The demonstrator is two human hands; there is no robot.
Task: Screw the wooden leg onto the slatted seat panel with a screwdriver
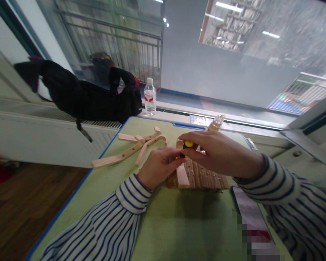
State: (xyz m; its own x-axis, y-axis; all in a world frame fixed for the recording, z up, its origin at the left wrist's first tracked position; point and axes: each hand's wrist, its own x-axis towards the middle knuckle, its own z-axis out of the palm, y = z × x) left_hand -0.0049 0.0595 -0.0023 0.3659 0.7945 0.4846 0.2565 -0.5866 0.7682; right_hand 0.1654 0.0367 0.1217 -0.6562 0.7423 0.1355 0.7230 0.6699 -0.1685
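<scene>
My right hand (220, 154) is closed round a small screwdriver with a yellow and black handle (188, 144), held upright over a wooden slatted piece (206, 177) on the green table (179, 224). My left hand (158, 167) is closed in a pinch at the tool's tip, against a pale wooden strip (182, 175) on the slatted piece's left edge. What the left fingers pinch is too small to make out. Both sleeves are white with blue stripes.
Several loose curved wooden parts (133, 148) lie at the table's far left. A black bag (86, 94) and a water bottle (150, 96) rest on the window ledge behind. A second bottle (216, 123) stands at the table's far edge. A phone (250, 217) lies near right.
</scene>
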